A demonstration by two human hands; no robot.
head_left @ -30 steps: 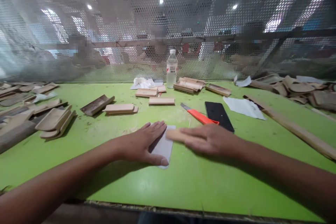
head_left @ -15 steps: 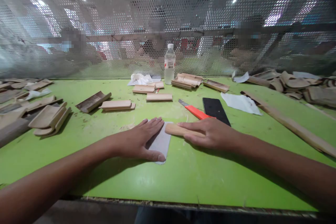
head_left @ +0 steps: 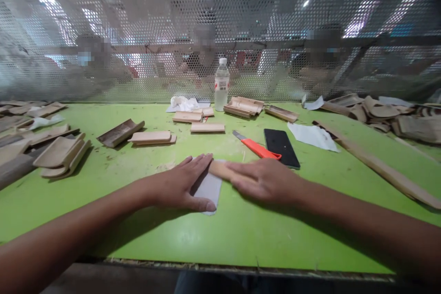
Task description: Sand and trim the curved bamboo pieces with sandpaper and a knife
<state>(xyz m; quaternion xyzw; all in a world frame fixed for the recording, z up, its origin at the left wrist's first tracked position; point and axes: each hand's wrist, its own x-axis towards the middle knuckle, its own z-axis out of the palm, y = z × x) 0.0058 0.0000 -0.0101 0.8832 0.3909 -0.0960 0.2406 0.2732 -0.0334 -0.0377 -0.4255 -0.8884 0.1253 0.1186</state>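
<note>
- Overall, smooth surfaces set against curved ones: a glossy green table (head_left: 193,243) strewn with tan, bamboo-like pieces (head_left: 151,137), a perforated mesh panel (head_left: 155,23) behind.
- Curved stock: stack of trough-shaped pieces (head_left: 58,154) at left, pale, rounded at the corners; 1 dark trough (head_left: 120,133) beyond, brown inside; 1 long strip (head_left: 379,161) slanting at right.
- Beyond the right hand (head_left: 267,181): utility knife (head_left: 257,147), ribbed orange handle, metal blade bare; black phone (head_left: 281,148), a flat slab, just beside it; white paper (head_left: 313,137) near the phone.
- Rear of table: clear bottle (head_left: 221,85), white cap, upright.
- Left hand (head_left: 179,186): laid flat on a pale grey sheet (head_left: 211,188), thumb apart from the fingers, covering the sheet's left part.
- Right hand: clamped on the wooden piece (head_left: 220,170), fingers extended along it.
- Versus 0.5 s ago: wooden piece's free end sits farther left over the sheet, close by the left fingertips — contact cannot be told. Right hand has shifted left too, baring the phone's lower edge. Left hand unchanged.
- Wooden piece: light tan, narrow, end rounded; lies over the sheet's upper right part, remainder hidden in the hand — slightly blurred, grain unreadable.
</note>
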